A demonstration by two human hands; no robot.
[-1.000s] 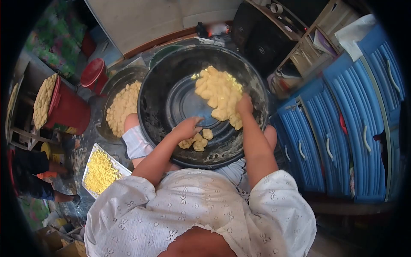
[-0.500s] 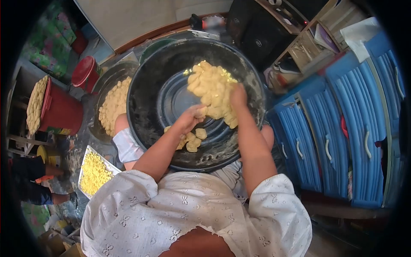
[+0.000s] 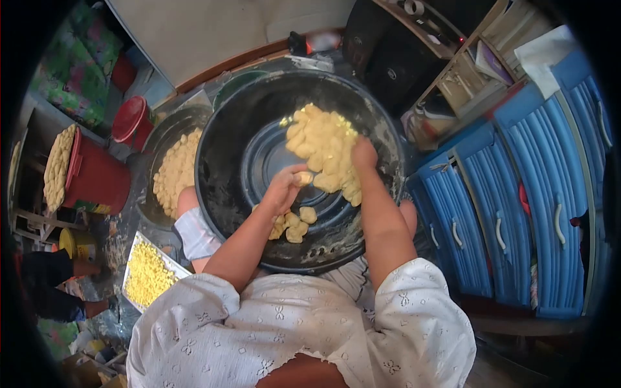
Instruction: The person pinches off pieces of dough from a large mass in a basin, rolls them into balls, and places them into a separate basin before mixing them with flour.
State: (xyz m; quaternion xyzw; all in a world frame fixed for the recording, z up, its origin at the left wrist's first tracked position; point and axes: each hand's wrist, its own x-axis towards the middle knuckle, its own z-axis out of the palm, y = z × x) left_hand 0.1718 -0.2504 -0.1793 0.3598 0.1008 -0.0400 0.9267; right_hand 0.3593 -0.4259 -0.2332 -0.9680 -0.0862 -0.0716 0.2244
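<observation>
A wide black basin (image 3: 220,149) sits between my knees. Inside it, a heap of pale yellow dough pieces (image 3: 320,145) lies toward the far right, with small yellow cubes (image 3: 349,128) along its top edge. My left hand (image 3: 283,189) pinches a dough piece (image 3: 303,178) between thumb and fingers, just left of the heap. At the heap's right edge is my right hand (image 3: 364,155), its fingers curled in; what they hold, if anything, is hidden. Several loose dough pieces (image 3: 295,226) rest on the basin's near floor, by my left wrist.
Left of the basin stands a dark tub (image 3: 152,139) filled with dough pieces. A white tray (image 3: 134,289) of yellow cubes lies at lower left. Beyond are a red bucket (image 3: 103,174) and another person's legs (image 3: 61,278). Blue drawers (image 3: 543,187) line the right side.
The view has shifted slightly, so the basin sits a little lower. My left hand's fingers have lifted a bit apart around the dough piece. My right hand stays at the heap's edge.
</observation>
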